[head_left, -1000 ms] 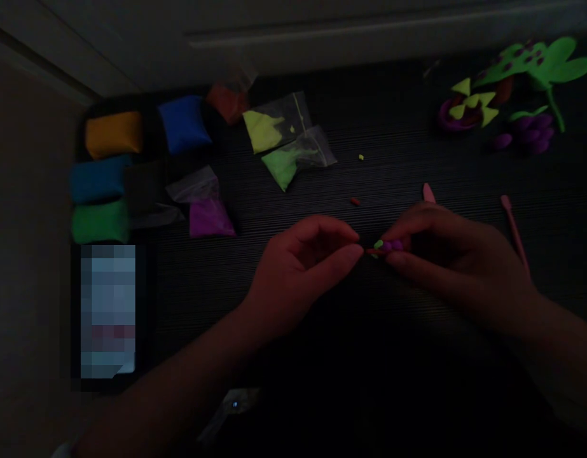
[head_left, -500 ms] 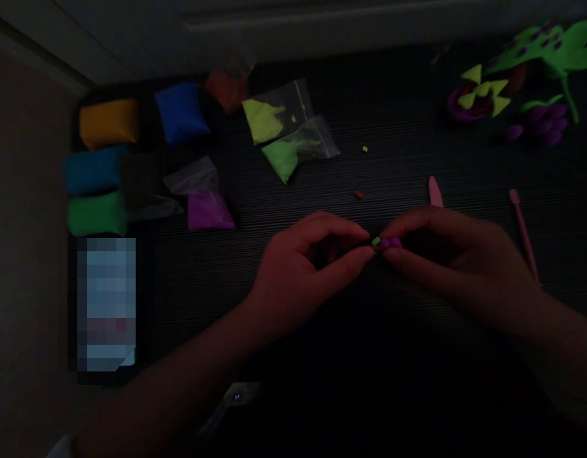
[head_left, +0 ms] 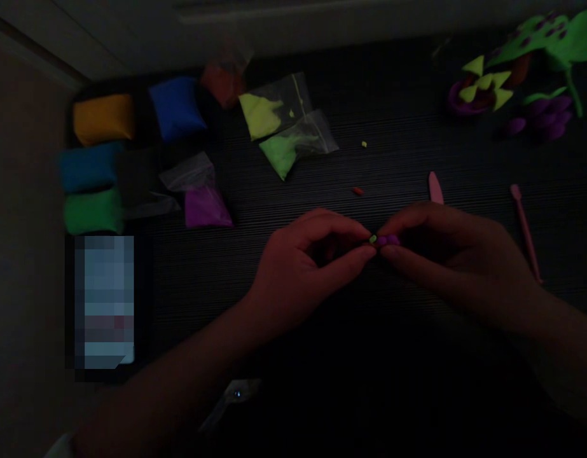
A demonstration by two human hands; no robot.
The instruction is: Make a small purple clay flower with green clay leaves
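In the dim head view, a small clay piece of joined purple balls (head_left: 389, 240) sits between my two hands. A tiny green clay bit (head_left: 372, 239) is at its left end. My left hand (head_left: 317, 251) pinches that green end between thumb and forefinger. From the other side, the thumb and forefinger of my right hand (head_left: 450, 251) close on the purple balls. The other fingers of both hands are curled and partly in shadow. A pink clay knife (head_left: 435, 187) lies just beyond my right hand, its lower part hidden. To the right lies a thin pink tool (head_left: 526, 235).
Clay packets lie at the left, among them an orange packet (head_left: 103, 119), a blue packet (head_left: 177, 109) and a purple clay bag (head_left: 207, 207). A blurred-out screen (head_left: 107, 292) is nearer. Purple clay grapes (head_left: 545, 117) and a green clay model (head_left: 541, 44) stand back right.
The green bit and purple balls have turned slightly between my fingertips. Both hands keep their pinch. The whole view has shifted a little.
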